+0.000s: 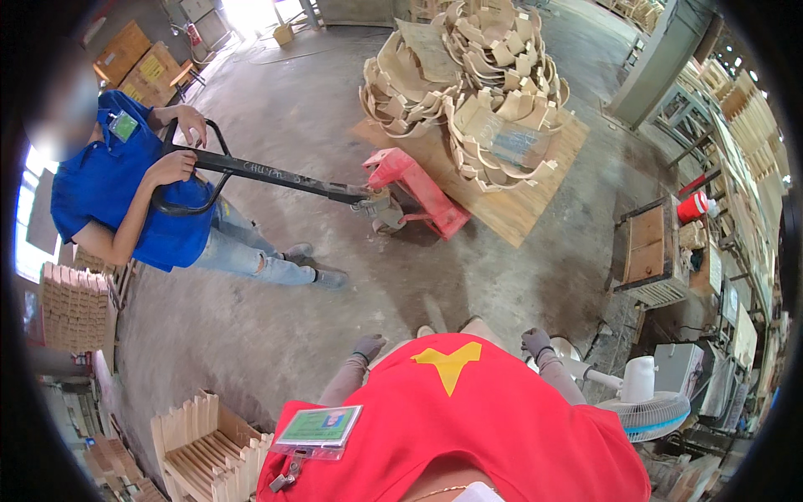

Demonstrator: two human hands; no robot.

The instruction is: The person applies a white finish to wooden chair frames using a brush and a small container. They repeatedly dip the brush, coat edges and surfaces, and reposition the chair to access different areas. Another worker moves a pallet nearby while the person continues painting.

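My left hand [369, 345], in a grey glove, hangs beside my body with its fingers loosely apart and nothing in it. My right hand [535, 340], gloved too, hangs at my other side, open and holding nothing. Ahead of me to the left, a person in a blue shirt [138, 184] has both hands on the black handle [276, 174] of a red pallet jack [418, 192]. The jack stands against a plywood sheet [535, 201] loaded with piles of curved wooden pieces [502, 138]. Neither of my hands touches the jack or the load.
Slatted wooden pieces [209, 452] are stacked near my left side. A white and blue fan [652, 412] stands close on my right, with a wooden cabinet [648, 247] beyond it. A grey pillar [661, 71] rises at the far right. Cardboard boxes [138, 63] are at the far left.
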